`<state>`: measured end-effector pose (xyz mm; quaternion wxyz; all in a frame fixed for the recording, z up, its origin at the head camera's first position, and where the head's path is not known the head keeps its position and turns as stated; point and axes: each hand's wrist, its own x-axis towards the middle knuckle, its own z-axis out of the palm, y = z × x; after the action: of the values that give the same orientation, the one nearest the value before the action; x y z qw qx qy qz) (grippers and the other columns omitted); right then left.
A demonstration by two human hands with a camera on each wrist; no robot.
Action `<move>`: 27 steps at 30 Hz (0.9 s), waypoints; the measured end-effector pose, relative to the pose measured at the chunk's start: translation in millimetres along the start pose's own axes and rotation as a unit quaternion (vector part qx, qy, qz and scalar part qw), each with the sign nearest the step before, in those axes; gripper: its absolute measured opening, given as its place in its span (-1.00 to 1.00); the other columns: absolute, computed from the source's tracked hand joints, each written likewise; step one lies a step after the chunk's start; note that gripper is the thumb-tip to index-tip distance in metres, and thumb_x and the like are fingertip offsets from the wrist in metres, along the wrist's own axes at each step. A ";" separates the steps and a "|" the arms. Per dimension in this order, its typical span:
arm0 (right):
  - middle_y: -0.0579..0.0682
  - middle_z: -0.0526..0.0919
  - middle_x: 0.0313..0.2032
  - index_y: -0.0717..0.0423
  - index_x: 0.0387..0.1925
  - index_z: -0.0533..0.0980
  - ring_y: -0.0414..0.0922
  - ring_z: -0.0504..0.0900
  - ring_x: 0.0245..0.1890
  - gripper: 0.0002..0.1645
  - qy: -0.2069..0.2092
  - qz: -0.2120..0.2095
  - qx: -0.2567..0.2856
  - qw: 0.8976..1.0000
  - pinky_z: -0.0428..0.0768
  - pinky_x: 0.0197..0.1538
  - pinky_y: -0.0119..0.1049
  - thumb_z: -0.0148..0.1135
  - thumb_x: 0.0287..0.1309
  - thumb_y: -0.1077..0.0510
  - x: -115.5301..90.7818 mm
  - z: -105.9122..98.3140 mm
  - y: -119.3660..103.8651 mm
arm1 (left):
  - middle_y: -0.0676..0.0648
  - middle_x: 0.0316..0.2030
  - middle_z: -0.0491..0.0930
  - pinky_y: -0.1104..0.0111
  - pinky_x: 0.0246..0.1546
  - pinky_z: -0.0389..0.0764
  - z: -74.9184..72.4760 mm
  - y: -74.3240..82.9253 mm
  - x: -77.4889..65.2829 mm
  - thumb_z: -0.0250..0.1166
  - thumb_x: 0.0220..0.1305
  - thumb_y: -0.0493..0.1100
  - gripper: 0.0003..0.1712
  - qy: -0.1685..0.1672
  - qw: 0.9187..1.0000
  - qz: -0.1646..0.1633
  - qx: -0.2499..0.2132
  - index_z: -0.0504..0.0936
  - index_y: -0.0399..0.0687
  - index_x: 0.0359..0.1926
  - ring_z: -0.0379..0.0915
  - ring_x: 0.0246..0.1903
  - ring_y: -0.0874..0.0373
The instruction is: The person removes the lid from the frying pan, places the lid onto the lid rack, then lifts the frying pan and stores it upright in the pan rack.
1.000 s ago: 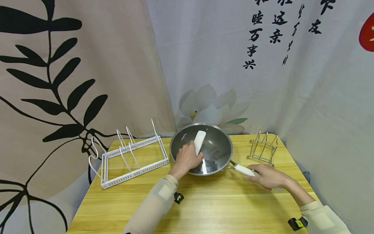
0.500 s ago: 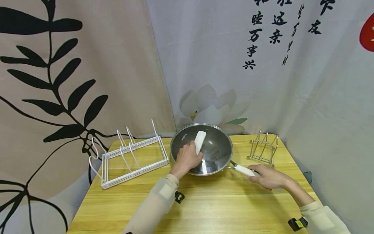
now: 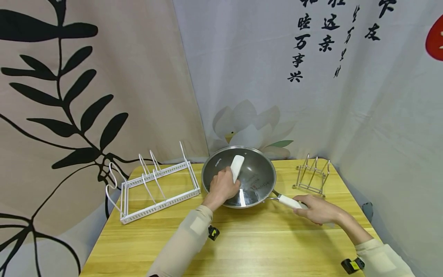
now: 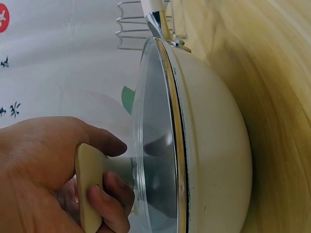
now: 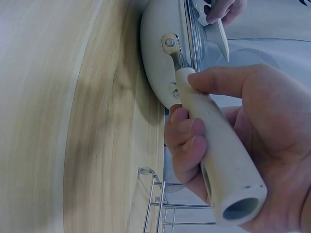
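White rectangular rack (image 3: 159, 206): one, with upright loops, left, just beside the pan.
Left hand (image 3: 222, 186): grips the flat white lid handle (image 3: 237, 166).
Clear round glass lid (image 3: 257, 169): one, on the pan.
Deep cream round pan (image 4: 218, 126): one, near the back edge; yellow wooden tabletop (image 3: 259, 242) stretches before it.
Right hand (image 3: 318, 209): fingers wrapped round the white tubular pan handle (image 3: 290, 201).
Silver wire rack (image 3: 313, 175): one, behind that hand, near the right edge.

Left curtain (image 3: 138, 69): beige cloth printed with a black leafy branch (image 3: 80, 85).
Far curtain (image 3: 235, 57): pale grey, a faint lotus (image 3: 247, 125) low down, black Chinese characters (image 3: 326, 43) higher right.
Right edge: part of a red print (image 3: 435, 38).
Table (image 3: 263, 246): yellowish wood with streaked grain.
Light: soft, blurred shadows.
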<state>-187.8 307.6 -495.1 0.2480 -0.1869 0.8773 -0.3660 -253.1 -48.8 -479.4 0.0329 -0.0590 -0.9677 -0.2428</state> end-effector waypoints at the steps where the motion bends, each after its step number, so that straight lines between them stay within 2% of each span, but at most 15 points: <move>1: -0.02 0.57 -0.49 0.22 0.47 0.51 -0.30 0.33 -0.71 -0.46 0.000 0.000 0.001 1.000 0.35 -0.67 -0.46 0.21 0.72 -0.02 0.0 -0.1 0.1 | -0.22 -0.17 0.73 -0.04 -0.30 0.80 0.3 -0.1 0.0 0.43 0.48 -0.04 -0.61 0.001 1.000 0.000 0.001 0.58 -0.27 0.05 0.76 -0.30 -0.21; 6: -0.08 0.54 -0.51 0.23 0.49 0.51 -0.30 0.32 -0.72 -0.45 -0.001 -0.001 0.002 1.000 0.34 -0.67 -0.46 0.21 0.72 -0.01 0.2 -0.1 1.2 | -0.23 -0.17 0.74 -0.05 -0.29 0.80 0.2 0.3 -1.1 0.42 0.48 -0.05 -0.62 0.001 1.000 0.001 0.003 0.58 -0.27 0.04 0.78 -0.29 -0.23; 19: -0.01 0.58 -0.48 0.25 0.49 0.50 -0.30 0.32 -0.71 -0.43 0.001 -0.002 0.000 1.000 0.33 -0.67 -0.47 0.21 0.72 -0.01 -0.3 0.3 1.3 | -0.25 -0.19 0.73 -0.04 -0.35 0.79 1.9 0.2 -1.0 0.42 0.47 -0.09 -0.63 0.013 1.000 0.013 0.004 0.60 -0.32 0.02 0.78 -0.31 -0.24; 27: -0.02 0.60 -0.43 0.23 0.45 0.52 -0.30 0.37 -0.68 -0.47 0.006 -0.006 -0.007 1.000 0.37 -0.65 -0.48 0.21 0.72 -0.01 0.4 1.0 1.2 | -0.24 -0.16 0.72 -0.04 -0.31 0.80 6.1 -1.9 -0.7 0.43 0.51 -0.04 -0.60 0.013 1.000 0.008 0.002 0.57 -0.29 0.06 0.77 -0.30 -0.23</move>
<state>-187.7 307.6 -496.7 0.2397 -0.1916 0.8803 -0.3619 -252.8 -47.6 -485.7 0.0474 -0.0631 -0.9673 -0.2411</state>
